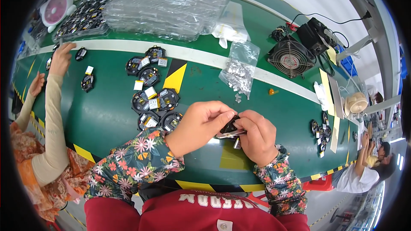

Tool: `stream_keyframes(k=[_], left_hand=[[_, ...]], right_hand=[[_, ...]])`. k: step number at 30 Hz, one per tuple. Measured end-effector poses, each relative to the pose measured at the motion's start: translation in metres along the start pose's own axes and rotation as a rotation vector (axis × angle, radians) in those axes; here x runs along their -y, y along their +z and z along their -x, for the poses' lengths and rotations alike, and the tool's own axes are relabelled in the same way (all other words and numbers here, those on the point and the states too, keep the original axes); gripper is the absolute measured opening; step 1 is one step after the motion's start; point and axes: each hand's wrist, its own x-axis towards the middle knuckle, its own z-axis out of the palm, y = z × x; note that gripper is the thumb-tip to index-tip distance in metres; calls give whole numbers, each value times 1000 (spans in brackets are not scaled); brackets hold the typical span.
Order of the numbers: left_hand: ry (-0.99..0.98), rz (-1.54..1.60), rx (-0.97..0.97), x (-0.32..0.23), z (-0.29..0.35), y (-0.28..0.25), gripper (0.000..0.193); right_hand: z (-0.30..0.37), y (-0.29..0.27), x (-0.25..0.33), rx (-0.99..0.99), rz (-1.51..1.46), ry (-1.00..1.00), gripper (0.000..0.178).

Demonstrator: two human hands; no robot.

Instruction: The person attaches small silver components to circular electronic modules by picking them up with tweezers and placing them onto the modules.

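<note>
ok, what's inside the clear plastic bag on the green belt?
The clear bag holds a heap of small shiny silver metal pieces, settled in its lower half; a few loose ones lie just outside on the belt. Their exact shape is too small to tell.

Small dark part (pixel 231 127) mostly hidden between left hand (pixel 201 126) and right hand (pixel 257 139); shape unclear. Bag contents (pixel 239 75), upper centre: tiny metal bits, kind unreadable. Far-right co-worker (pixel 364 167) bent and blurred by rim.
</note>
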Motion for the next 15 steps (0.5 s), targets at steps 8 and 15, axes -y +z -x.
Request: stream_keyframes(k=[8,15], left_hand=[[-145,75,-3,-9,-4,-4,11],[-143,7,4,-2,-2,-4,10]], right_hand=[[-1,0,-2,26,37,-111,20],[2,1,-2,59,23,-105,19]])
